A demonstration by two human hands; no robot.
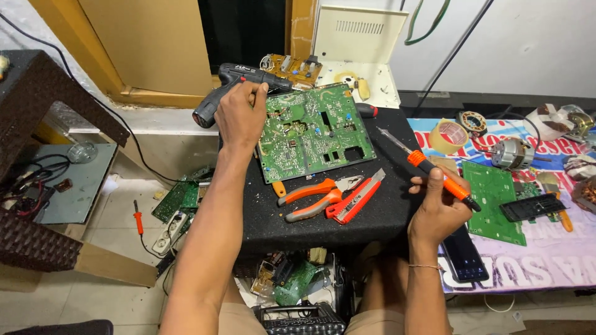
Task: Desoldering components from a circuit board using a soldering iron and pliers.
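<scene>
Left hand (pixel 241 118) grasps the green circuit board (pixel 313 131) at the black bench's (pixel 310 217) rear-left corner. Right hand (pixel 436 208) grips an orange-handled soldering iron (pixel 428 167) over the right edge.

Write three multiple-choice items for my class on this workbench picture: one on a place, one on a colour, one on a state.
1. Where do the pliers lie?
A. on the floor
B. on the black surface, just below the green circuit board
C. on top of the tape roll

2. What colour is the handle of the soldering iron?
A. orange
B. blue
C. white

3. What is the left hand doing?
A. resting flat on the floor
B. holding the utility knife
C. gripping the top left edge of the green circuit board

Answers:
1 B: the pliers rest on the black surface beside the utility knife, under the green circuit board.
2 A: the grip in the right hand is orange with a black end.
3 C: its fingers curl over the board's upper left corner.
</scene>
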